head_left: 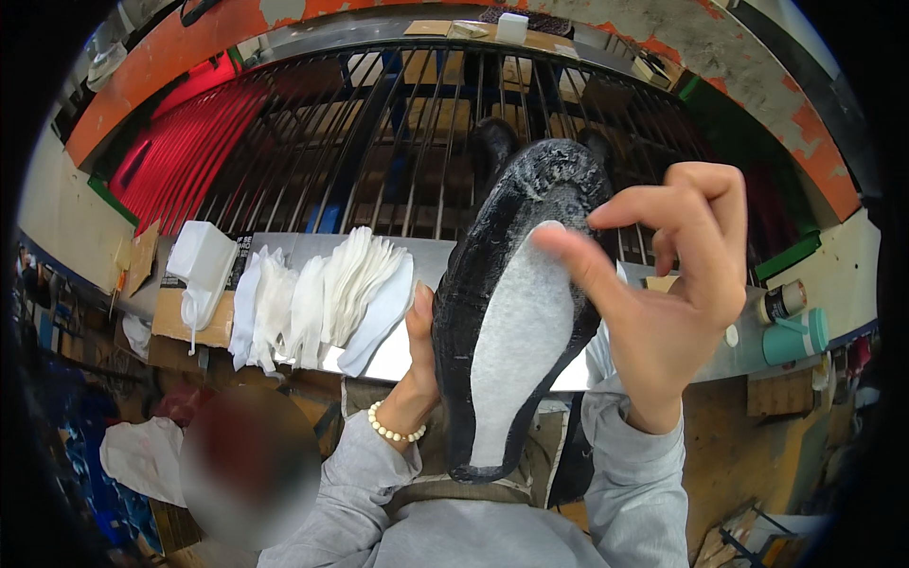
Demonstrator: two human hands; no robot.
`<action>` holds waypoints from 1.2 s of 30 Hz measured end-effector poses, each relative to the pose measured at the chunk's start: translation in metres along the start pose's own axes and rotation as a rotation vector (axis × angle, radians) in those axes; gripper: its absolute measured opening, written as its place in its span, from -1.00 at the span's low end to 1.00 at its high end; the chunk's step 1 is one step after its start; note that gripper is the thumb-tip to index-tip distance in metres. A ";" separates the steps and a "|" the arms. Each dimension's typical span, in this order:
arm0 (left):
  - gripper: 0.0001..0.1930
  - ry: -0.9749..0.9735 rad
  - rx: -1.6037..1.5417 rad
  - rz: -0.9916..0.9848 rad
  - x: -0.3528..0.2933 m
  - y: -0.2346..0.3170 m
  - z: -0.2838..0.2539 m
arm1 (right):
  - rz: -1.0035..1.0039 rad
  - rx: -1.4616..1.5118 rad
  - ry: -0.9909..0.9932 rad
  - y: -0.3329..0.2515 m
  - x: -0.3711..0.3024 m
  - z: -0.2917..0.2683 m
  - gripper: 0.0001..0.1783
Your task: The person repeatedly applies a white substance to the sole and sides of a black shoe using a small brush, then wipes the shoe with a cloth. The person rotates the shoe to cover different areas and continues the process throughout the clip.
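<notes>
A black shoe upper (456, 312), pulled over its form, is held bottom side up in front of me, toe end away. On its underside lies a long white felt-like filler piece (521, 341), wide in the middle and narrow near me. My left hand (419, 355) is closed round the shoe's left side; most of its fingers are hidden behind it. Over the upper right of the shoe, my right hand (668, 275) has thumb and index finger apart. Its blurred thumb tip is at the far end of the white piece, and the index fingertip is by the shoe's edge.
Fanned stacks of white pieces (355, 289) lie on the metal table, left of the shoe. Beside them stands a white plastic container (201, 254) on cardboard (180, 320). A rack of metal bars (379, 142) spans the far side. A teal container (793, 338) stands at right.
</notes>
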State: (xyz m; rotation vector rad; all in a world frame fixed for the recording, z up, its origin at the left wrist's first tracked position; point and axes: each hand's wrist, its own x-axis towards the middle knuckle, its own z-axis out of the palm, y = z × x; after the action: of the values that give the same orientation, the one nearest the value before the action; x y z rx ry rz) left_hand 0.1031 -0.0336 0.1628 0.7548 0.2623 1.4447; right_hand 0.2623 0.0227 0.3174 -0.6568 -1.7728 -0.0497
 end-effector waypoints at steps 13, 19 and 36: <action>-0.04 0.435 -0.048 0.039 -0.020 0.021 -0.003 | 0.190 0.476 -0.676 -0.018 -0.096 0.002 0.22; 0.03 0.415 -0.367 -0.004 -0.047 0.026 -0.022 | 0.519 -0.055 -0.674 0.039 -0.131 -0.037 -0.38; -0.05 0.191 -0.500 -0.058 -0.048 0.046 -0.039 | 0.505 -0.253 -0.684 0.055 -0.188 -0.057 -0.74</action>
State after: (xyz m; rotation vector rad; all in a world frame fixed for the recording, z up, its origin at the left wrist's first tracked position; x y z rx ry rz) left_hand 0.0366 -0.0697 0.1487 0.2030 0.0597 1.4480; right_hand 0.3667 -0.0270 0.1494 -1.4140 -2.2041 0.3376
